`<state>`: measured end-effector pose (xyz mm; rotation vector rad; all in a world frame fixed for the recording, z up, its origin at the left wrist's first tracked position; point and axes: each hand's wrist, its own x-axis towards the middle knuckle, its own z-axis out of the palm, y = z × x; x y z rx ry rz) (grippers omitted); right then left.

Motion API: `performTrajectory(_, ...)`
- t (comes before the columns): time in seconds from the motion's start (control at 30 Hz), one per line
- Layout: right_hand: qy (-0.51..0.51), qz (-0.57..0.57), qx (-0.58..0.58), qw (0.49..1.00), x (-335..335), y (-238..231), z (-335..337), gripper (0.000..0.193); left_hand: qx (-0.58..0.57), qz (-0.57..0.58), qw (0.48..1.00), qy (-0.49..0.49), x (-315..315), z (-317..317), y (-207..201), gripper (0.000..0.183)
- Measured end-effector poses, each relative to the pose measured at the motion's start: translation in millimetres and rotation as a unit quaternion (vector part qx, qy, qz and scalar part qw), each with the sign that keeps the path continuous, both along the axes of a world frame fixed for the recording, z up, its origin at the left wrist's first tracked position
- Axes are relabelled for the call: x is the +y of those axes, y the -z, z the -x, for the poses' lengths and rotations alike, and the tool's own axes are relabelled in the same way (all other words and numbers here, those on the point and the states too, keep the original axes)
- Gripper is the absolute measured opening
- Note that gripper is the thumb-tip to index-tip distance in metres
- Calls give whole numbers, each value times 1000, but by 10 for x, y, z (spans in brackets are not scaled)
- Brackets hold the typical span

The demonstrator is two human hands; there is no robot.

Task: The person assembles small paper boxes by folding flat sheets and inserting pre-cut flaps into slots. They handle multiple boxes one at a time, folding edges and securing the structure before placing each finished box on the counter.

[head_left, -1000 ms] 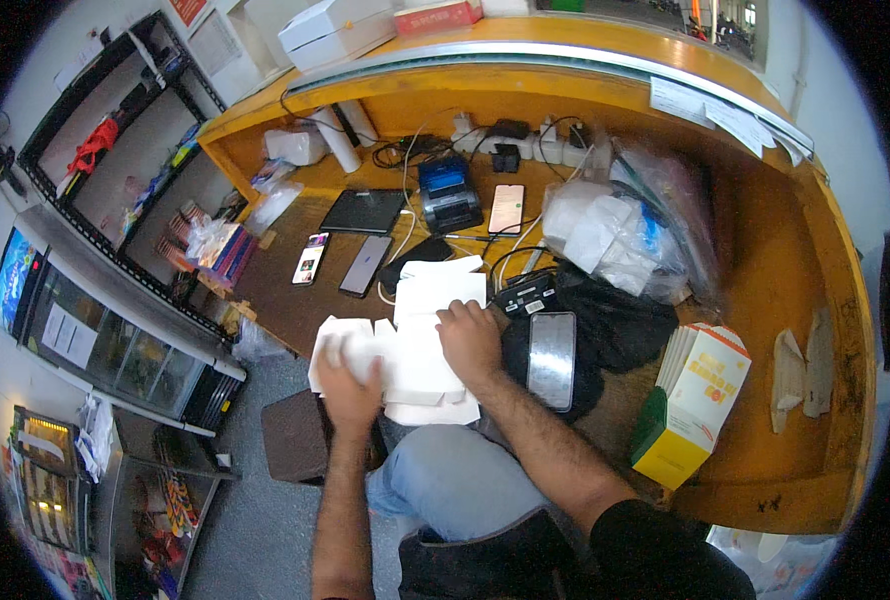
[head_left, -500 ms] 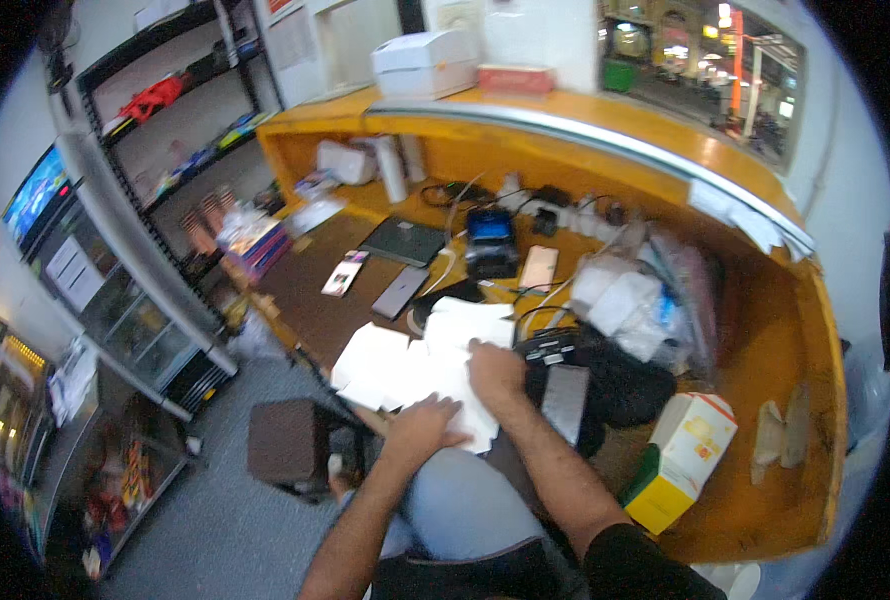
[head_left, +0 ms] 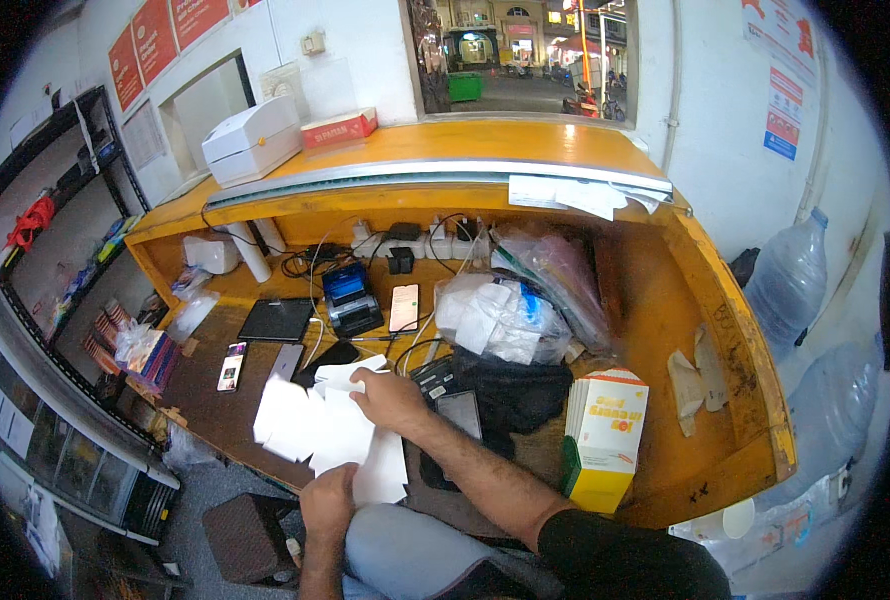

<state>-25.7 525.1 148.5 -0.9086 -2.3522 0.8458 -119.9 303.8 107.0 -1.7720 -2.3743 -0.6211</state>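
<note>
An unfolded white card carton (head_left: pixel 340 430), with flaps and cut edges, lies over the front of the desk, above my knee. My right hand (head_left: pixel 390 402) grips its far right part, thumb uppermost. At the near left edge my left hand (head_left: pixel 329 502) is closed on the card, its fingertips partly hidden. Just right of my right hand lie a dark grey flat device (head_left: pixel 459 414) and a black cloth (head_left: pixel 515 392). Beyond my right forearm stands a stack of folded white, orange and yellow printed cartons (head_left: pixel 607 432).
Behind the carton are a phone with a lit screen (head_left: pixel 404 308), a blue-black card machine (head_left: pixel 352 300), a black tablet (head_left: pixel 277 320) and another phone (head_left: pixel 232 367). Plastic bags (head_left: pixel 500 318) fill the middle back. A brown stool (head_left: pixel 245 537) stands lower left; large water bottles (head_left: pixel 790 275) are at right.
The view has swung to the right, so the desk sits further left in it. My left hand, spread on the card before, is now closed at its near edge. My right hand keeps its grip.
</note>
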Motion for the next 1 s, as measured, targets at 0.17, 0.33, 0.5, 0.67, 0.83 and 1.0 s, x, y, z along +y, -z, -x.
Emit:
performTrajectory(0.17, -76, 7, -37, 996, 120, 153, 21, 36, 2, -165, 986, -38, -19, -69, 11, 17)
performTrajectory(0.33, -55, 15, -29, 998, 84, 216, 115, 27, -48, -187, 981, -35, -13, -2, 122, 9)
performTrajectory(0.5, -100, 24, -58, 993, -22, 90, 72, 42, -307, -211, 927, -48, -1, 56, 314, 5)
performTrajectory(0.67, -137, -7, -20, 990, -190, 171, 189, 54, -374, -258, 891, -18, 46, 113, 425, 6)
performTrajectory(0.83, -139, -13, 98, 985, -282, 306, 392, 48, -261, -246, 933, -43, 36, -96, 75, 8)
performTrajectory(1.0, -138, 137, 243, 950, -508, -82, 263, 39, -199, -204, 959, -1, -24, -225, -174, 27)
